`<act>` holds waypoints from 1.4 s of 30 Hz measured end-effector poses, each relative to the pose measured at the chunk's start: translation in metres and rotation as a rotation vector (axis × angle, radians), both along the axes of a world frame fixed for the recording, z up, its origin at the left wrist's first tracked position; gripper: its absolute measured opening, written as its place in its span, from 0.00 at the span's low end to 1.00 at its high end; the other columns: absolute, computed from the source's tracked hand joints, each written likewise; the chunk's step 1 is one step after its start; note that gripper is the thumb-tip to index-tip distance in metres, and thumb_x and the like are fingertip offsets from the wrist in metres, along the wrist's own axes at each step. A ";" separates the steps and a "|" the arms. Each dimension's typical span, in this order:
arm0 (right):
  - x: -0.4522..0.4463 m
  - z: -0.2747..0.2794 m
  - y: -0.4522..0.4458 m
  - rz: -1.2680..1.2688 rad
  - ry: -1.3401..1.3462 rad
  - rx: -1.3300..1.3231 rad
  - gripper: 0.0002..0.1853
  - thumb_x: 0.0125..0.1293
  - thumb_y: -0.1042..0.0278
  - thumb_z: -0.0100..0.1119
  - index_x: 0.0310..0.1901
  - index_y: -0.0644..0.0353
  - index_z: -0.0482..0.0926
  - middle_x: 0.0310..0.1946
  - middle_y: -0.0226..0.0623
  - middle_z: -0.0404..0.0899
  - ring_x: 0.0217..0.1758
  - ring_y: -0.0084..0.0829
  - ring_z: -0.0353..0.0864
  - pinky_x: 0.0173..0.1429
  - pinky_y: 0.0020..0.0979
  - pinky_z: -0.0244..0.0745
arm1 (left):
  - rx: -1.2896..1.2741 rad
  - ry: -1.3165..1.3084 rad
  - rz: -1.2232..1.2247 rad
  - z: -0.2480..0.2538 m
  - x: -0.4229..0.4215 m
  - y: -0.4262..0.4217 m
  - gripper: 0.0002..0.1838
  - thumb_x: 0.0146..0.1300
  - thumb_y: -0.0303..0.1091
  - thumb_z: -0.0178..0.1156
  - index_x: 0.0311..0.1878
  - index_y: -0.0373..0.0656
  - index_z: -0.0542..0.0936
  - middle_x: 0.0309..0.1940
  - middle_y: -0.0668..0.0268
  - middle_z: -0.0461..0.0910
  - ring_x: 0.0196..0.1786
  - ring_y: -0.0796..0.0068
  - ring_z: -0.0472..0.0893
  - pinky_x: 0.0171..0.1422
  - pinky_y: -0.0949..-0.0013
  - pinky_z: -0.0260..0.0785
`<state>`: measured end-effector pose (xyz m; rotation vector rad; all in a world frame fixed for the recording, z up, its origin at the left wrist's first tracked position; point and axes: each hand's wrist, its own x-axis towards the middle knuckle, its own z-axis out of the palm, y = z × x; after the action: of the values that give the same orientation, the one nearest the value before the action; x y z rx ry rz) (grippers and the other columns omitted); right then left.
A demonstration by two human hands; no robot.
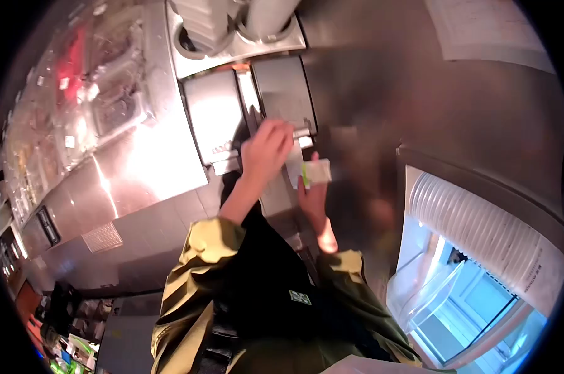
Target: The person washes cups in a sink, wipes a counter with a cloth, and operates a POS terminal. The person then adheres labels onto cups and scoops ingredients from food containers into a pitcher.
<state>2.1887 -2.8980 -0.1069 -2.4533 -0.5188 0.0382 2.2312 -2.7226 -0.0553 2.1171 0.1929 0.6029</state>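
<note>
Right hand (314, 198) clasped on pale green-banded item (319, 171), left hand (267, 146) beside, grip unclear

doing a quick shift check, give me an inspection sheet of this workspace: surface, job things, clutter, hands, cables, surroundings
surface: metal counter, strong glare
job's things: small pale block with a green stripe; two flat-topped machines side by side
clutter: clear plastic tubs crowded at the left
hands: right hand holds the block; left hand at the machines' near end, grip unclear
cables: nothing seen
surroundings: long ribbed white stack at right, blue-lit opening below it
</note>
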 end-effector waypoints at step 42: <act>0.203 0.161 0.262 -0.062 -0.396 0.630 0.52 0.46 0.72 0.70 0.68 0.63 0.43 0.67 0.53 0.45 0.51 0.36 0.70 0.56 0.34 0.63 | -0.061 -0.980 0.183 0.405 0.053 0.220 0.48 0.35 0.40 0.69 0.62 0.37 0.57 0.51 0.57 0.64 0.50 0.60 0.72 0.50 0.60 0.70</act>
<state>2.3914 -2.6358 0.0542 -1.8511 -0.5227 -0.5618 2.2843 -2.5027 0.3502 1.5365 -0.1504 1.6265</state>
